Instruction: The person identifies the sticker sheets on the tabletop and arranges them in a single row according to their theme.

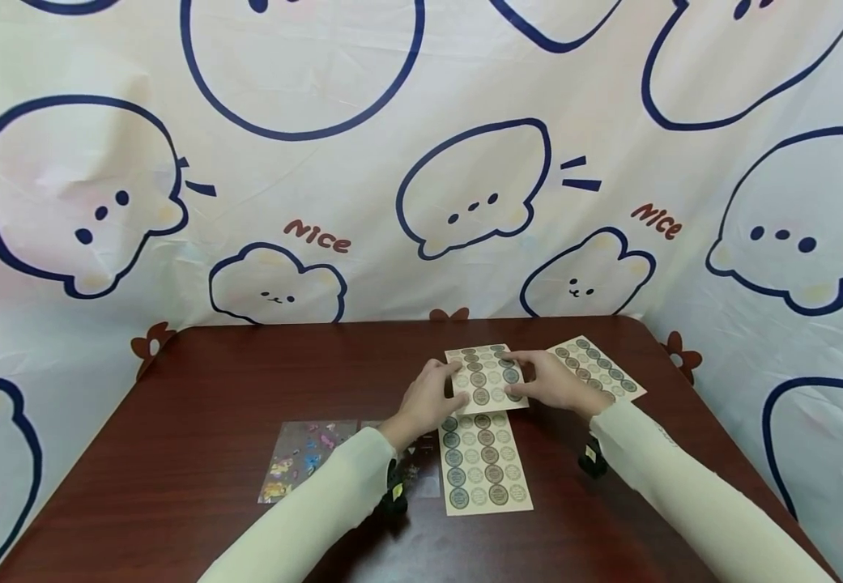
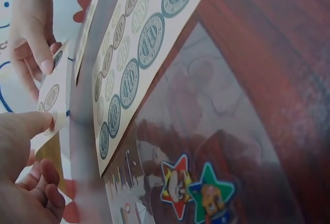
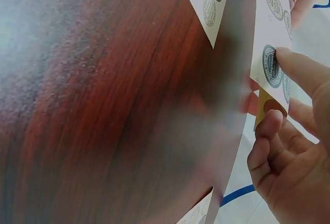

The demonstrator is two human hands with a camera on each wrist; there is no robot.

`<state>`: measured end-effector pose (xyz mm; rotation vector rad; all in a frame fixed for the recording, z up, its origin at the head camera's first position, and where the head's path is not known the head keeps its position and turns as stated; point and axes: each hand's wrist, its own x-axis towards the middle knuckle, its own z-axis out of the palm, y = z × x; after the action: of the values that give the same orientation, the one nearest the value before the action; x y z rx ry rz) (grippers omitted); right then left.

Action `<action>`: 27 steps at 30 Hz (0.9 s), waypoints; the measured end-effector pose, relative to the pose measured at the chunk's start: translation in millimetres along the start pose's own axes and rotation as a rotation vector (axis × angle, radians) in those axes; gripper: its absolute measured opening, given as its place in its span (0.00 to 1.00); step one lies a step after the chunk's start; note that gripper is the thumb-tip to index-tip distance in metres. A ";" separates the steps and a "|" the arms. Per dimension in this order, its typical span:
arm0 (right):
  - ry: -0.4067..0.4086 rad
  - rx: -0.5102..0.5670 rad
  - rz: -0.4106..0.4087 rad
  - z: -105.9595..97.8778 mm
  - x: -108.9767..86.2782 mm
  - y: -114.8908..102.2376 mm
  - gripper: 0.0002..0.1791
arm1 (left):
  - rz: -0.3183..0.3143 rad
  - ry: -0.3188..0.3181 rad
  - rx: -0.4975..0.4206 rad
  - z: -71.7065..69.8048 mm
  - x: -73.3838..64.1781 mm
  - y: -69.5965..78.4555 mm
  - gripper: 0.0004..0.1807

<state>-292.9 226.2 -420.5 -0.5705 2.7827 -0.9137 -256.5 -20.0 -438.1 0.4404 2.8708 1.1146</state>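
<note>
A cream sheet of round stickers is held up between both hands over the back middle of the table. My left hand pinches its left edge, thumb on the printed face. On the opposite edge my right hand grips it, its thumb against a dark round sticker and other fingers curled behind. A golden underside shows below the sheet in the right wrist view. Just in front lies a second sheet of round stickers, flat on the table, its top end hidden by the held sheet.
Beyond my right hand lies a third round-sticker sheet. Left of the second sheet are clear plastic sheets with colourful stickers, partly hidden by my left arm; star-shaped stickers show on one. The dark red table meets a printed cloth backdrop.
</note>
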 end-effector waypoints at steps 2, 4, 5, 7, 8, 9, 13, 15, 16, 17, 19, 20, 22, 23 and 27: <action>-0.008 0.018 -0.006 -0.3 -3.0 0.2 0.35 | 0.006 -0.005 -0.008 0.2 -2.4 0.6 0.33; -0.013 0.043 -0.014 -0.7 -5.9 0.0 0.35 | 0.013 -0.010 -0.013 0.3 -5.1 1.3 0.33; -0.013 0.055 -0.017 -0.9 -7.7 -0.1 0.35 | 0.016 -0.011 -0.012 0.4 -6.3 1.6 0.33; -0.011 0.068 -0.028 -1.2 -10.9 -0.1 0.35 | 0.023 -0.015 -0.016 0.4 -8.9 2.6 0.33; -0.013 0.080 -0.033 -1.4 -12.6 0.1 0.35 | 0.027 -0.015 -0.017 0.3 -10.3 3.4 0.32; -0.011 0.079 -0.042 -1.7 -14.4 0.4 0.35 | 0.030 -0.015 -0.021 0.1 -11.5 4.4 0.32; 0.004 0.069 -0.052 -3.2 -21.5 1.0 0.35 | 0.040 -0.013 -0.028 -0.5 -15.3 8.6 0.32; 0.014 0.062 -0.048 -4.2 -25.1 0.9 0.35 | 0.045 -0.007 -0.033 -0.7 -16.7 10.5 0.31; 0.017 0.061 -0.045 -4.8 -26.8 0.8 0.35 | 0.047 -0.005 -0.031 -0.8 -17.3 11.3 0.31; 0.019 0.058 -0.040 -5.3 -28.5 0.5 0.35 | 0.047 -0.004 -0.031 -0.9 -17.9 12.1 0.31; 0.018 0.059 -0.037 -6.4 -31.7 0.1 0.35 | 0.052 0.000 -0.035 -1.3 -19.2 14.2 0.31; 0.019 0.058 -0.040 -7.0 -33.4 -0.3 0.35 | 0.055 0.001 -0.036 -1.5 -19.8 15.2 0.31; 0.015 0.056 -0.044 -7.9 -36.8 -0.8 0.35 | 0.062 0.004 -0.042 -1.8 -21.7 17.6 0.30; 0.015 0.052 -0.043 -8.2 -38.7 -1.1 0.34 | 0.064 0.005 -0.048 -1.7 -22.9 18.7 0.30; 0.011 0.042 -0.053 -9.5 -46.0 -0.9 0.34 | 0.080 -0.001 -0.077 -0.1 -28.0 21.3 0.30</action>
<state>-253.1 249.1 -411.1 -0.6378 2.7632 -0.9862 -224.3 -12.7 -425.9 0.5558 2.8209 1.2313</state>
